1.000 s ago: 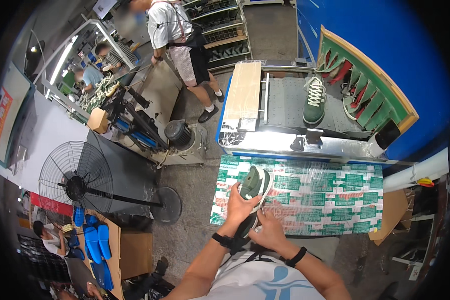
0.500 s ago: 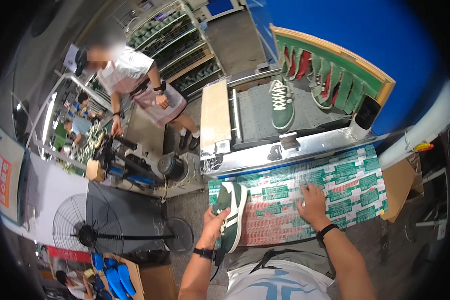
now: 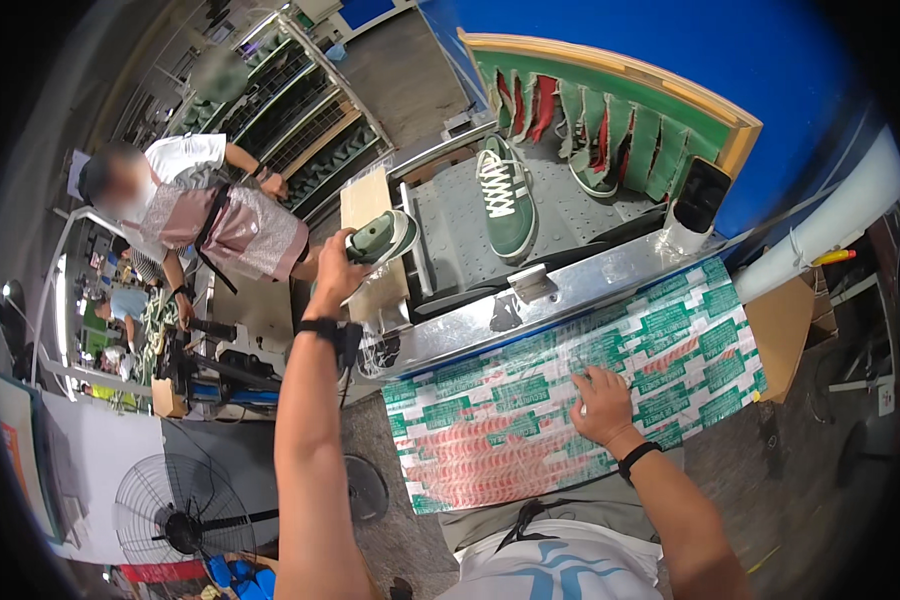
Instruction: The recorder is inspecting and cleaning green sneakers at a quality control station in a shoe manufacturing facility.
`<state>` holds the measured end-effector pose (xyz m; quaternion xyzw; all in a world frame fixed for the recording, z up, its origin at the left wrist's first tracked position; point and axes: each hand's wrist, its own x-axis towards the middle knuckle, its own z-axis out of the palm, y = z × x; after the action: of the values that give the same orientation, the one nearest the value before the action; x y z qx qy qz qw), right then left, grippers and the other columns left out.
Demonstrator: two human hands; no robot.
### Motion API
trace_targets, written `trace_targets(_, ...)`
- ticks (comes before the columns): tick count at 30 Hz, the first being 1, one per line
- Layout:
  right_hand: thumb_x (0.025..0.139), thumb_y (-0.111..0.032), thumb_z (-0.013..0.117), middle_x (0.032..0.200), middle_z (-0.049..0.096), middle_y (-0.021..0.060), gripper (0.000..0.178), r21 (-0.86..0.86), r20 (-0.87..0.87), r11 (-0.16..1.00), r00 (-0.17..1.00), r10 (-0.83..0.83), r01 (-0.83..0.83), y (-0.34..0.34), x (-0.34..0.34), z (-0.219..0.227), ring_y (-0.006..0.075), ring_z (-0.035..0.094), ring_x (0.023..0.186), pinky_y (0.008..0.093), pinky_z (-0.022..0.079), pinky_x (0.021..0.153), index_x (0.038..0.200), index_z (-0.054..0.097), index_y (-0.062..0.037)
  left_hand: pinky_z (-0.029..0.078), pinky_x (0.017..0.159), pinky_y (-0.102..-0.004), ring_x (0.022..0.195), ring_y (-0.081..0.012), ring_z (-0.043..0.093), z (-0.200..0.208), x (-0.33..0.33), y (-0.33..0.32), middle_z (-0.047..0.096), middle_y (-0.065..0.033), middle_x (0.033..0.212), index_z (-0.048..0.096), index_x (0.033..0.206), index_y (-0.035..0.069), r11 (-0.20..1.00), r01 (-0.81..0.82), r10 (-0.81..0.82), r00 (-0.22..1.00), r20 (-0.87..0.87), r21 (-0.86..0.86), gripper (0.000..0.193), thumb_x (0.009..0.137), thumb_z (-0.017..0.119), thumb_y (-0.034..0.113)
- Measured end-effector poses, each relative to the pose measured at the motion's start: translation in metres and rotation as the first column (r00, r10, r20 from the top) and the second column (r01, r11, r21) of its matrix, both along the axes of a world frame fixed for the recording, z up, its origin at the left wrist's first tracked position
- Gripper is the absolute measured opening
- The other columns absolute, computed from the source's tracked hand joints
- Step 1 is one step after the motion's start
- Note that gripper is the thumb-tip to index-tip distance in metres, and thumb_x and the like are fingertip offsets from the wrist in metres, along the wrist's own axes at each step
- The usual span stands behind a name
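Observation:
My left hand reaches far out and grips a green sneaker with white parts, held over the pale board at the left end of the conveyor. Whether the shoe touches the board, I cannot tell. On the taped tabletop my right hand rests with its fingers apart and nothing in them. A second green sneaker with white laces lies on the grey conveyor surface. Further right, another green shoe is partly hidden by hanging green and red strips.
A metal rail runs between the tabletop and the conveyor. A co-worker in a pink apron stands at the far left near a machine. Nearer on the left is a black floor fan. Shoe racks stand behind.
My left hand has carried the sneaker from the near left of the tabletop, up and away toward the conveyor's left end. My right hand stays on the tabletop. The view has shifted.

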<state>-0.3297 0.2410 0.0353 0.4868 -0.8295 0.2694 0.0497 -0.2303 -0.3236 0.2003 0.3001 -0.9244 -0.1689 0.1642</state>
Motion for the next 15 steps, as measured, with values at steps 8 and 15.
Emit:
trace_targets(8, 0.082, -0.016, 0.073, 0.127, 0.068, 0.0157, 0.045, -0.051, 0.018, 0.999, 1.0, 0.009, -0.008, -0.001, -0.001, -0.003, 0.0378, 0.066, 0.113, 0.0513, 0.053, 0.102, 0.126, 0.076, -0.0084, 0.034, 0.131, -0.0573, 0.159, -0.0544, 0.033, -0.071, -0.029, 0.01, 0.027, -0.0291, 0.178, 0.022, 0.177, 0.019, 0.967, -0.152, 0.157, 0.988, 0.005, -0.204, 0.124, 0.075, 0.09, 0.007)
trace_targets(15, 0.081, -0.016, 0.072, 0.13, 0.067, 0.0177, 0.044, -0.059, 0.068, 0.998, 0.998, 0.001, 0.003, 0.0, 0.002, -0.003, 0.0402, 0.064, 0.117, 0.0534, 0.051, 0.105, 0.125, 0.076, -0.0071, 0.05, 0.116, -0.0503, 0.137, -0.0512, 0.059, -0.07, 0.01, 0.086, 0.059, -0.0328, 0.149, 0.054, 0.155, 0.001, 0.997, -0.04, 0.044, 0.997, -0.061, 0.058, 0.083, 0.08, 0.088, 0.012)
